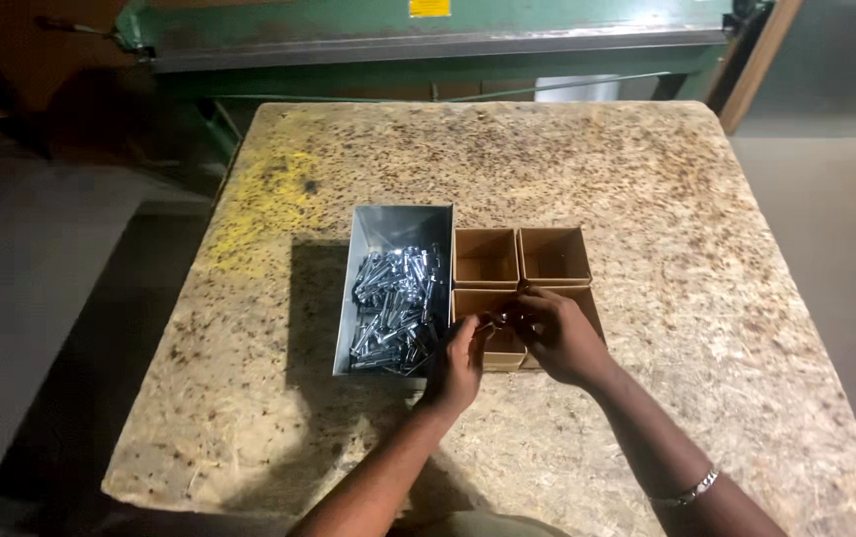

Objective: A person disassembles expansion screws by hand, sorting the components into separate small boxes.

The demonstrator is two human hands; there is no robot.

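Head view looks down on a speckled chipboard table (647, 199) where a metal tray (393, 227) full of shiny bolts (395, 308) sits touching a block of four small cardboard boxes (519, 261). Both hands meet over the near-left box: the left hand (456, 366) has its fingertips pinched together on what looks like a single small bolt (486, 324) at the box's rim, just beside the tray's right wall, and the right hand (559, 338) curls over the near-right box with its fingers bunched close against the left ones; whether they also grip the piece I cannot tell, since it is tiny and partly hidden. The two far boxes look bare inside. The pinch appears slight, so the bolt could slip and drop into the wrong compartment or back among the heap. The light cardboard could also slide or tip if a wrist presses on its wall, and a sleeve-free forearm brushing the tray might nudge it away from the boxes.
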